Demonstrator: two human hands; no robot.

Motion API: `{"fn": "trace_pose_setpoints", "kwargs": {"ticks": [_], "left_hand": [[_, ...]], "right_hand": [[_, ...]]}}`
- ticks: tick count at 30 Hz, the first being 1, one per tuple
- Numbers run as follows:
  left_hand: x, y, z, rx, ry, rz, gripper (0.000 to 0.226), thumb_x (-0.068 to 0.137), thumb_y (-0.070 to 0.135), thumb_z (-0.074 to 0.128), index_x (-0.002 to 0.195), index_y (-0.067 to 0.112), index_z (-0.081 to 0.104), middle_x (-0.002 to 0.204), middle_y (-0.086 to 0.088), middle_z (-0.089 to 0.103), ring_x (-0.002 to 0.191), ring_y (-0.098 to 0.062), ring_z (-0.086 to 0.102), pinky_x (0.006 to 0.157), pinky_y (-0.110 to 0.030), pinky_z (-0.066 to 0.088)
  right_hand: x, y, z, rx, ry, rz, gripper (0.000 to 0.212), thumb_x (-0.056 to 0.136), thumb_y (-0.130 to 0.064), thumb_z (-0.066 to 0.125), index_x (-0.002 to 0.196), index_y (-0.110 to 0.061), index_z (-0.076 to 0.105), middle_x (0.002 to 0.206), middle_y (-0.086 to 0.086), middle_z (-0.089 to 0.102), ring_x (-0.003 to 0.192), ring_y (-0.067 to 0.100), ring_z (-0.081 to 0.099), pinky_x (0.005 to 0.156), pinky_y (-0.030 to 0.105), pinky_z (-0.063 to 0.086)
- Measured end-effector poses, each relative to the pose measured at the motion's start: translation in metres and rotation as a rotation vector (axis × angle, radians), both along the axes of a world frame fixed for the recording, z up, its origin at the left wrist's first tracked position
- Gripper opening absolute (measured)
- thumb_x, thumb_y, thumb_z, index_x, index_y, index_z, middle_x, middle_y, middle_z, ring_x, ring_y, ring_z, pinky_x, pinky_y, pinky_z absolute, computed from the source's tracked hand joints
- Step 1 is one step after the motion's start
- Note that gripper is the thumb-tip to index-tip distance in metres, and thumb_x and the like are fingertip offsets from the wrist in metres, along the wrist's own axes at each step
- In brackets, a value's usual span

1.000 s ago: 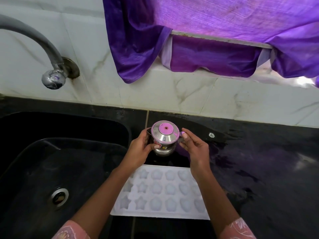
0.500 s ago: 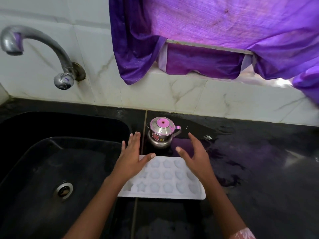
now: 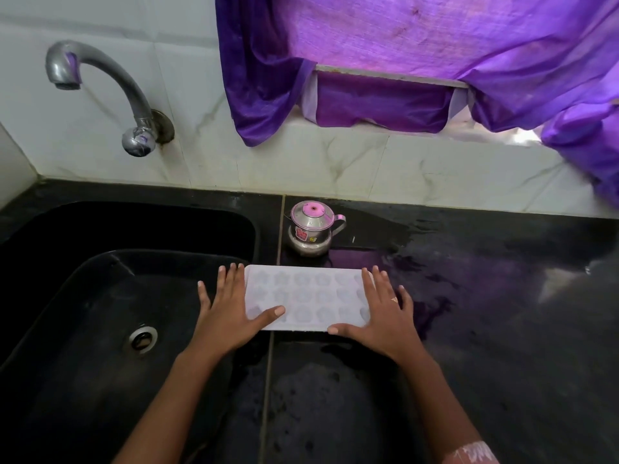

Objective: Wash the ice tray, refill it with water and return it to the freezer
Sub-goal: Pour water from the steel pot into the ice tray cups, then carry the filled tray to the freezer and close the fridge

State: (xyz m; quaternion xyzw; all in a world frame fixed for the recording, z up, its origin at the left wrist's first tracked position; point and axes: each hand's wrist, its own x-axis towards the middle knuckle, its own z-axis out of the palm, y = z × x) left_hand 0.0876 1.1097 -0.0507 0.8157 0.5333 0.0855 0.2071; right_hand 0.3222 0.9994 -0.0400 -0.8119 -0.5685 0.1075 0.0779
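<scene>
A white ice tray [image 3: 306,296] with flower- and star-shaped cells lies flat on the black counter, just right of the sink. My left hand [image 3: 227,313] is at the tray's left end, fingers straight, thumb lying over the tray's near-left corner. My right hand [image 3: 382,311] is at the right end, fingers spread, thumb along the near edge. Whether the cells hold water is unclear.
A small steel pot [image 3: 311,229] with a pink-knobbed lid stands just behind the tray. The black sink [image 3: 83,313] with its drain [image 3: 143,338] lies left, under a curved steel tap [image 3: 100,85]. The counter [image 3: 485,313] is wet. A purple curtain [image 3: 402,55] hangs above.
Both hands let go of the steel pot, left it on the counter, and came down to the two ends of the ice tray.
</scene>
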Motion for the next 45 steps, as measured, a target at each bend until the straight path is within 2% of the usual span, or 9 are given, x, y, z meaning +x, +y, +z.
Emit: {"fn": "trace_pose_setpoints", "kwargs": {"ticks": [3, 8, 12, 19, 26, 29, 31, 34, 45], "left_hand": [[-0.007, -0.004, -0.004, -0.042, 0.005, -0.035, 0.148, 0.028, 0.103, 0.005, 0.147, 0.017, -0.013, 0.158, 0.000, -0.012, 0.141, -0.013, -0.021, 0.107, -0.046, -0.023], [-0.013, -0.005, -0.018, -0.085, -0.066, -0.112, 0.145, 0.032, 0.103, 0.021, 0.147, 0.023, -0.016, 0.158, 0.005, -0.010, 0.134, -0.003, -0.024, 0.105, -0.044, -0.026], [-0.013, -0.007, -0.023, -0.096, -0.161, -0.137, 0.140, 0.036, 0.100, 0.027, 0.147, 0.026, -0.014, 0.157, 0.008, -0.008, 0.132, 0.000, -0.023, 0.104, -0.041, -0.027], [-0.010, -0.009, -0.025, -0.123, -0.296, -0.132, 0.125, 0.050, 0.082, 0.042, 0.149, 0.024, -0.007, 0.158, 0.008, -0.003, 0.134, 0.000, -0.022, 0.105, -0.038, -0.026], [-0.020, -0.018, -0.023, -0.123, -0.341, -0.120, 0.123, 0.055, 0.077, 0.052, 0.149, 0.022, -0.004, 0.158, 0.007, -0.002, 0.135, 0.000, -0.020, 0.106, -0.036, -0.025], [-0.030, -0.024, -0.020, -0.108, -0.337, -0.102, 0.110, 0.073, 0.054, 0.068, 0.149, 0.021, -0.004, 0.158, 0.003, -0.002, 0.136, -0.001, -0.020, 0.107, -0.037, -0.025], [-0.038, -0.030, -0.017, -0.109, -0.355, -0.097, 0.113, 0.071, 0.058, 0.068, 0.149, 0.021, -0.005, 0.158, 0.004, -0.002, 0.136, 0.000, -0.021, 0.107, -0.035, -0.026], [-0.051, -0.042, -0.011, -0.106, -0.371, -0.080, 0.124, 0.053, 0.077, 0.049, 0.149, 0.022, -0.007, 0.157, 0.006, -0.003, 0.135, 0.002, -0.022, 0.104, -0.029, -0.027], [-0.115, -0.104, 0.010, -0.057, -0.437, 0.039, 0.109, 0.052, 0.077, 0.045, 0.135, 0.038, -0.014, 0.140, 0.026, -0.009, 0.134, 0.002, -0.021, 0.107, -0.031, -0.023]], "right_hand": [[-0.002, -0.007, -0.003, -0.015, -0.003, -0.008, 0.140, 0.028, -0.102, 0.005, 0.145, -0.029, -0.017, 0.156, -0.001, -0.017, 0.143, 0.013, -0.017, 0.112, 0.041, -0.015], [-0.001, -0.011, -0.009, -0.022, 0.019, -0.059, 0.143, 0.024, -0.102, 0.009, 0.144, -0.030, -0.019, 0.156, 0.005, -0.018, 0.144, 0.019, -0.011, 0.113, 0.042, -0.012], [-0.002, -0.010, -0.013, 0.022, 0.071, -0.086, 0.134, 0.034, -0.097, 0.028, 0.145, -0.031, -0.009, 0.158, 0.003, -0.002, 0.145, 0.017, -0.001, 0.114, 0.043, -0.009], [-0.004, -0.009, -0.018, 0.183, 0.225, -0.100, 0.127, 0.038, -0.087, 0.046, 0.145, -0.029, 0.009, 0.153, -0.006, 0.016, 0.142, 0.010, 0.010, 0.116, 0.038, -0.006], [-0.014, -0.015, -0.016, 0.217, 0.327, -0.106, 0.129, 0.035, -0.082, 0.052, 0.146, -0.026, 0.014, 0.154, -0.005, 0.015, 0.143, 0.013, 0.008, 0.117, 0.037, -0.004], [-0.021, -0.018, -0.014, 0.227, 0.305, -0.103, 0.125, 0.036, -0.082, 0.058, 0.143, -0.029, 0.020, 0.151, -0.005, 0.024, 0.141, 0.016, 0.016, 0.118, 0.043, 0.005], [-0.028, -0.022, -0.011, 0.229, 0.310, -0.101, 0.125, 0.036, -0.081, 0.059, 0.143, -0.030, 0.021, 0.150, -0.004, 0.025, 0.140, 0.016, 0.018, 0.117, 0.044, 0.007], [-0.040, -0.029, -0.004, 0.237, 0.321, -0.085, 0.126, 0.036, -0.080, 0.058, 0.144, -0.028, 0.020, 0.151, -0.004, 0.023, 0.141, 0.015, 0.016, 0.118, 0.041, 0.005], [-0.098, -0.062, 0.025, 0.165, 0.484, 0.000, 0.131, 0.035, -0.069, 0.071, 0.146, -0.026, 0.016, 0.153, -0.003, 0.014, 0.141, 0.019, 0.014, 0.113, 0.051, 0.021]]}}
